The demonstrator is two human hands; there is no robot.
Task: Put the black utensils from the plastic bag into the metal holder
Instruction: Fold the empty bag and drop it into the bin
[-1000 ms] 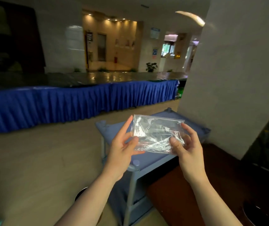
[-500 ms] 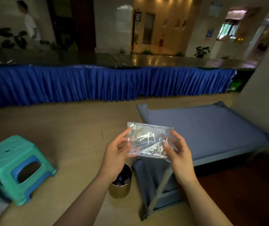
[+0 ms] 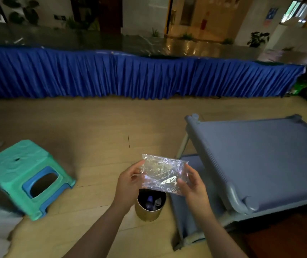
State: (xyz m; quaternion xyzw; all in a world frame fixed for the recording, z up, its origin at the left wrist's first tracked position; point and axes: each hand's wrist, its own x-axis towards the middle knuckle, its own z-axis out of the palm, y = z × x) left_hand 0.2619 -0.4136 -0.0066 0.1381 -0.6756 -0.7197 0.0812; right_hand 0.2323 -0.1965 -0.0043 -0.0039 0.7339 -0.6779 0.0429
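A crumpled clear plastic bag (image 3: pixel 162 173) is held flat in front of me by both hands. My left hand (image 3: pixel 129 185) pinches its left edge and my right hand (image 3: pixel 193 183) pinches its right edge. No black utensil shows inside the bag. Right below the bag, on the wooden floor, stands a round gold-coloured metal holder (image 3: pixel 149 211). Dark utensils (image 3: pixel 151 202) stick up inside it, partly hidden by the bag.
A grey-blue two-shelf cart (image 3: pixel 256 164) stands to the right of the holder. A teal and blue plastic stool (image 3: pixel 26 175) sits on the floor at the left. A long table with a blue pleated skirt (image 3: pixel 130 79) runs across the back.
The view has swung left and down, so the stool and the metal holder came into sight. Both hands kept hold of the bag and now hang over the holder.
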